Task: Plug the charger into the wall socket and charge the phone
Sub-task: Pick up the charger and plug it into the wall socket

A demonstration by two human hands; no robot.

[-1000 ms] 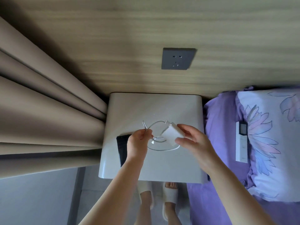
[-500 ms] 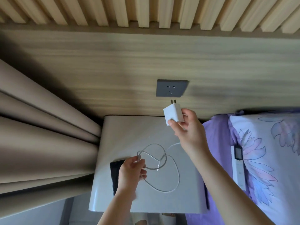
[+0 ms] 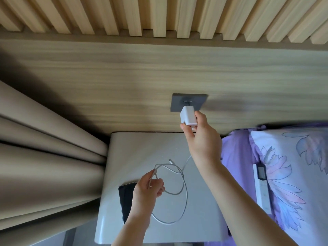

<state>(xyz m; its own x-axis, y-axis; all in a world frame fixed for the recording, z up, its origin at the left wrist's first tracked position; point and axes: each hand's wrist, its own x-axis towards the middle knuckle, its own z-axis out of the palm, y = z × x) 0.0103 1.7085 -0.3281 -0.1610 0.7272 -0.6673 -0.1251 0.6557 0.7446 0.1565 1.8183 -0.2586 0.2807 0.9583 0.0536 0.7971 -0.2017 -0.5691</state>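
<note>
While the right hand (image 3: 202, 139) pinches the white charger (image 3: 188, 116) by its lower end between thumb and fingers, the block is pressed up against the grey wall socket (image 3: 200, 102), its top edge covering the lower middle of the plate; whether the pins are fully seated cannot be told. Lower down, the left hand (image 3: 148, 189) is closed around a strand of the white cable (image 3: 184, 190), lifting it slightly above the desk (image 3: 142, 148). From there the cable falls in loose loops across the pale desk and runs up behind the right wrist. Partly hidden under the left hand, the dark phone (image 3: 126, 201) lies flat near the desk's left edge. Beige curtains (image 3: 44, 157) hang to the left, and a purple bed with a floral pillow (image 3: 292, 174) lies to the right
</note>
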